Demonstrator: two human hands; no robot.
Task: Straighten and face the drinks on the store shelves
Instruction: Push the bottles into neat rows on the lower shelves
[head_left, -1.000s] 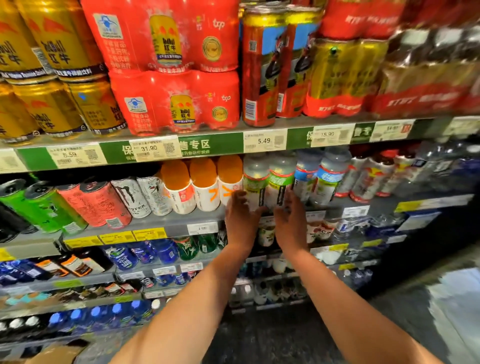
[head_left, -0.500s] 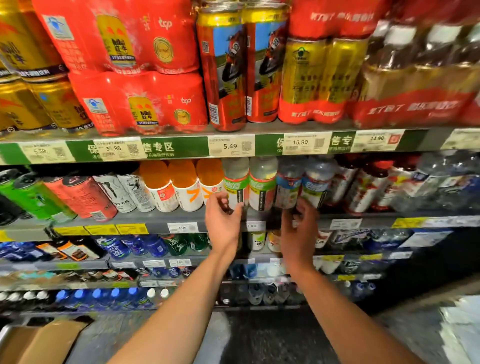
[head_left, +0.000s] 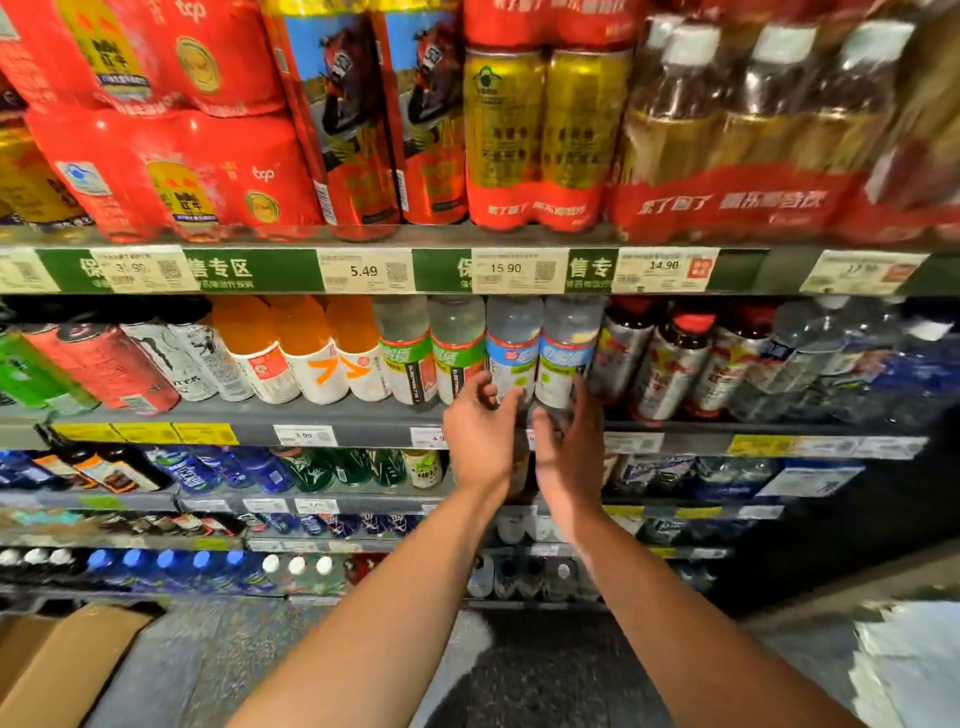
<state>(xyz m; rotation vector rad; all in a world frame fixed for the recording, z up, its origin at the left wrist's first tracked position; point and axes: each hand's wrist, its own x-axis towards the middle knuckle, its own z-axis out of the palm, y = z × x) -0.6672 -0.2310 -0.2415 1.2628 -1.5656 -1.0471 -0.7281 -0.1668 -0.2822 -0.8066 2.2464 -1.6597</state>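
Observation:
Two clear bottles with blue labels (head_left: 513, 358) (head_left: 566, 356) stand side by side on the second shelf (head_left: 322, 415), under the 15.90 price tag. My left hand (head_left: 478, 436) reaches up to the base of the left bottle, fingers spread and lightly curled against it. Just to its right, my right hand (head_left: 569, 447) has its fingertips at the right side of the right bottle's base. Neither hand clearly grips a bottle. Two green-labelled bottles (head_left: 431, 358) stand directly to the left, their labels facing out.
Orange-topped bottles (head_left: 306, 348) and tilted cans (head_left: 104, 364) fill the shelf to the left; red-capped bottles (head_left: 670, 364) stand to the right. Red multipacks (head_left: 171, 171) and tall cans (head_left: 358, 119) load the shelf above. A cardboard box (head_left: 57, 665) lies on the floor at lower left.
Both hands have shifted right along the shelf, from the green-labelled bottles to the blue-labelled pair. The view has moved right with them.

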